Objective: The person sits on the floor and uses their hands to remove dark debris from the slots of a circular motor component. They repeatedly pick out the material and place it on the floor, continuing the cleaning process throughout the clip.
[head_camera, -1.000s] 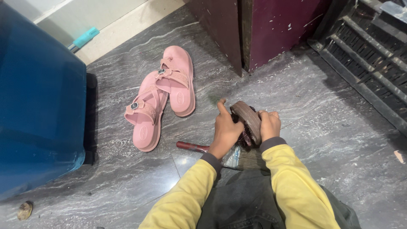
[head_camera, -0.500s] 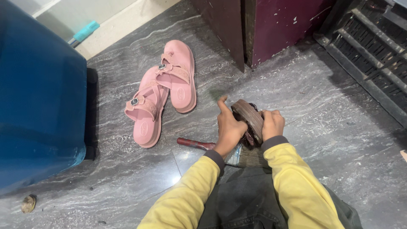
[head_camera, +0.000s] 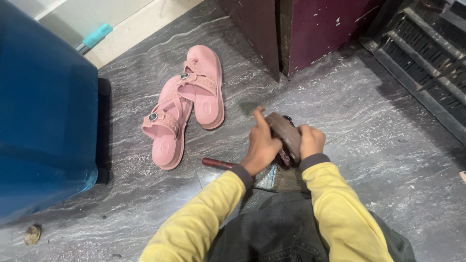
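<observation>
Taking the pair of pink strapped sandals [head_camera: 187, 114] on the grey marbled stone floor [head_camera: 369, 126] as the landmark: far to their left stands a big blue smooth-sided box [head_camera: 43, 111], and below that box, well apart from the sandals, lies a small round brownish scrap [head_camera: 32, 234]. Up and to the left of the sandals a teal handle [head_camera: 97, 35] lies along the pale wall base. The sandals themselves lie side by side, overlapping, soles down. Just below and right of them a brush with a dark red handle [head_camera: 218, 164] lies flat on the floor, its bristle end running under the person's arms. Right of the sandals, the left hand [head_camera: 261, 145] is closed on the near side of a brown worn shoe [head_camera: 285, 133], thumb raised along its edge; the shoe is held above the floor, sole side up. The right hand [head_camera: 310, 140] clamps the shoe's other side, fingers curled around it. Both sleeves are yellow. Up and right of the sandals stands a dark maroon wooden cabinet [head_camera: 315, 29], and farthest right a black ridged metal grille [head_camera: 427, 53].
</observation>
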